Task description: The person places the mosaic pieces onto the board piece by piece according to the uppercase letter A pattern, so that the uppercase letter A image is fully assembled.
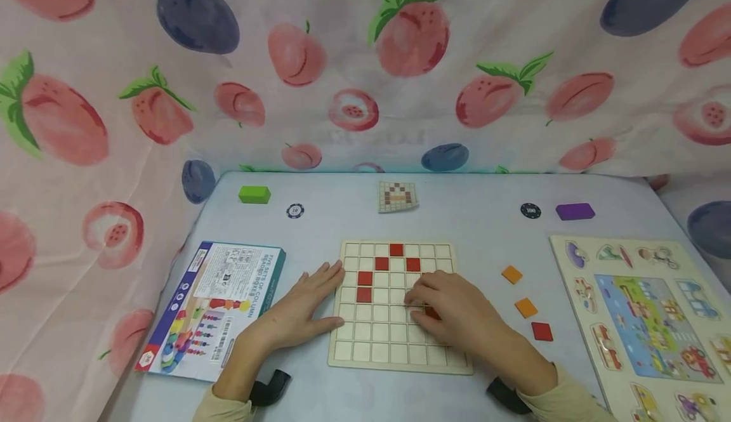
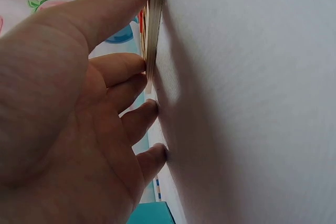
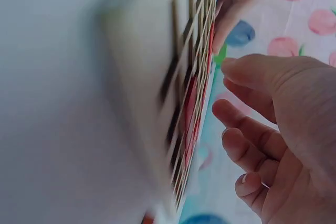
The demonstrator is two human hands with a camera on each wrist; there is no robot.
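A cream grid board [image 1: 371,350] lies flat in the middle of the table, with several red square tiles [image 1: 364,294] set in its cells. My left hand [image 1: 302,311] rests at the board's left edge, its thumb and some fingertips touching the rim [image 2: 152,35]. Over the board's right half is my right hand [image 1: 457,308], fingers loosely bent. Between its thumb and fingers a dark red tile [image 1: 432,313] shows low on the board, partly covered. In the right wrist view, no tile appears between the fingertips [image 3: 229,67] of that hand.
Right of the board lie two orange tiles [image 1: 512,275] and a loose red tile [image 1: 542,331]. A picture puzzle board [image 1: 571,320] stands farther right, a toy box [image 1: 228,295] left. Behind are a pattern card [image 1: 398,197], green block [image 1: 254,195], purple block [image 1: 575,212] and two chips [image 1: 530,211].
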